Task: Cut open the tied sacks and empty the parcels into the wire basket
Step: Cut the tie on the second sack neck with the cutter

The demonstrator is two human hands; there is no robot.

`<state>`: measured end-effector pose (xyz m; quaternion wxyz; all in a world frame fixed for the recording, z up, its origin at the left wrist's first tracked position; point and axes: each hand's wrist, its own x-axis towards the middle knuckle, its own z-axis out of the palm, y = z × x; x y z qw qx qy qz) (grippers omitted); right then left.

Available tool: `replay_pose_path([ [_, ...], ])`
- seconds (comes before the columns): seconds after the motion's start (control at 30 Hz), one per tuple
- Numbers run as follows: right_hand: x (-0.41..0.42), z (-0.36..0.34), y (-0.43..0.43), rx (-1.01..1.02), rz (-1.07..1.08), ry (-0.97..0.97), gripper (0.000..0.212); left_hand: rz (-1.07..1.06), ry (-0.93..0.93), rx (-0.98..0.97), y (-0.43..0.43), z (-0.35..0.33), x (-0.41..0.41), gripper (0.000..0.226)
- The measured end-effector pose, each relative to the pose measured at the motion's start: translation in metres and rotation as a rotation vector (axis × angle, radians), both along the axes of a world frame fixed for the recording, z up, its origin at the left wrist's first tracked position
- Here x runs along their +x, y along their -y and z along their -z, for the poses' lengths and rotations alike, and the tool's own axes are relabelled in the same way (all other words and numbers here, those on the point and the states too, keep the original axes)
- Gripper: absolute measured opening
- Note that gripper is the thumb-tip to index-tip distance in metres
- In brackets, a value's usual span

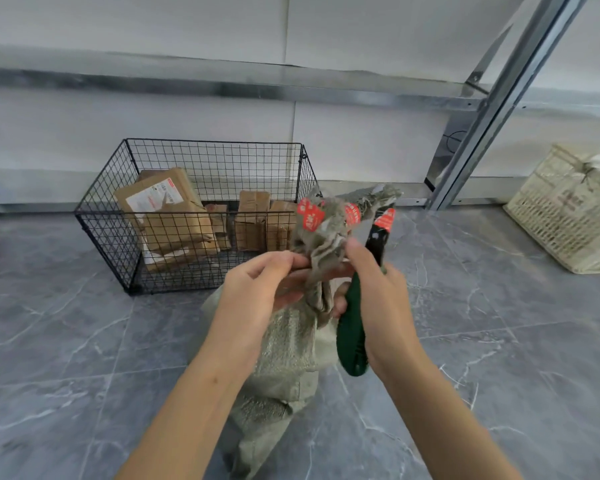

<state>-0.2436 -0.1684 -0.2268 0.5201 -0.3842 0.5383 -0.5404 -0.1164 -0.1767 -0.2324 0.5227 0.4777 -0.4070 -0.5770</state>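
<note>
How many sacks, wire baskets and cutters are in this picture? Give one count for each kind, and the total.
2 sacks: grey sack, pale sack
1 wire basket
1 cutter
Total: 4

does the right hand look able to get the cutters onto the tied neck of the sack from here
Probably yes. The right hand holds the cutters right beside the sack's bunched neck, which the left hand pinches upright. Nothing shows between the blades and the neck.
</note>
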Motion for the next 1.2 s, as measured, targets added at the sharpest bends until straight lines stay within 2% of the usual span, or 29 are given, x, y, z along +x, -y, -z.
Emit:
replay_pose_path([
  [0.1,0.001,0.001,-0.002,-0.122,-0.048,-0.176,0.019,0.0,-0.045,0.034,0.001,-0.001,-0.002,0.029],
  [0.2,0.004,0.009,-0.001,-0.193,-0.134,-0.317,0.01,0.037,-0.003,0.013,-0.001,-0.002,-0.004,0.04],
  [0.23,0.005,0.011,-0.002,-0.197,-0.16,-0.339,0.013,0.026,0.002,0.004,-0.001,-0.002,-0.005,0.034],
  [0.3,0.004,0.011,-0.003,-0.168,-0.187,-0.278,0.019,-0.001,0.006,-0.011,-0.002,-0.005,-0.005,0.021],
  [0.43,0.004,0.004,-0.005,-0.034,-0.13,-0.096,0.01,-0.038,0.021,0.018,0.0,-0.004,-0.004,0.026],
  [0.57,0.01,0.006,-0.005,-0.076,-0.113,-0.13,0.018,-0.068,-0.115,0.087,0.004,-0.001,-0.002,0.029],
  [0.8,-0.001,0.019,0.005,-0.105,-0.19,-0.574,0.016,-0.195,-0.377,0.108,0.017,0.001,0.013,0.021],
  [0.9,-0.007,0.024,0.01,-0.086,-0.267,-0.754,0.028,-0.191,-0.496,0.118,0.019,0.003,0.022,0.02],
  [0.97,-0.011,0.025,0.014,-0.06,-0.287,-0.831,0.033,-0.176,-0.554,0.134,0.02,0.005,0.024,0.02],
  [1.1,-0.023,0.03,0.021,0.082,-0.402,-0.985,0.027,-0.191,-0.628,0.153,0.026,0.007,0.029,0.021],
  [1.2,-0.032,0.033,0.024,0.154,-0.452,-1.002,0.033,-0.223,-0.678,0.118,0.031,0.007,0.04,0.019],
])
